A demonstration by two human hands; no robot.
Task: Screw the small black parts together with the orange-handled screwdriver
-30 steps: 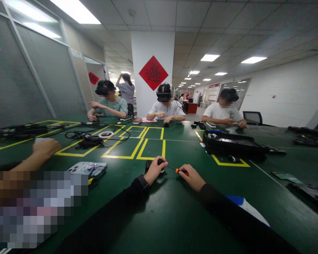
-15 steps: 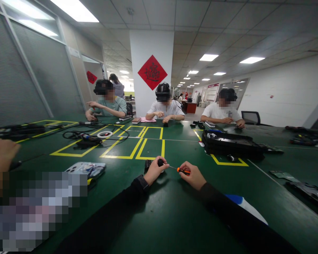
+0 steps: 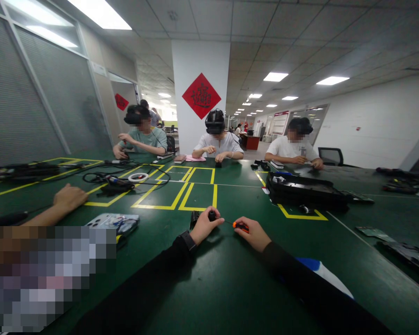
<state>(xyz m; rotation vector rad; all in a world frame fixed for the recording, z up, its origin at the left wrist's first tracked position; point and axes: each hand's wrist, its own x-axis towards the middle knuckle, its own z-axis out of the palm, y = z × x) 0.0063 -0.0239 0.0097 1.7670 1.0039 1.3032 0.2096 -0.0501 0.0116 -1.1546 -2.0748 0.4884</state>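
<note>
My left hand (image 3: 206, 225) is closed around a small black device (image 3: 195, 218), whose exact kind I cannot make out. A dark round part of it shows above the fingers. My right hand (image 3: 254, 232) grips a screwdriver (image 3: 241, 227) with an orange and black handle. The thin shaft points left toward the device; whether its tip touches is hidden by my left fingers. Both hands are just above the green table (image 3: 209, 288). A blue and white item (image 3: 324, 272) lies partly under my right forearm.
A co-worker's hand (image 3: 70, 197) rests at the left, beyond a phone-like panel (image 3: 115, 223). Black cables (image 3: 111, 179) and a white ring (image 3: 138, 177) lie further back. A black tray-shaped housing (image 3: 307, 190) stands at the right, with circuit parts (image 3: 408, 253) nearer. Three people sit opposite.
The co-worker's hand at the left has reached forward and right across the table. My hands have barely shifted, the right one slightly lower, both keeping hold.
</note>
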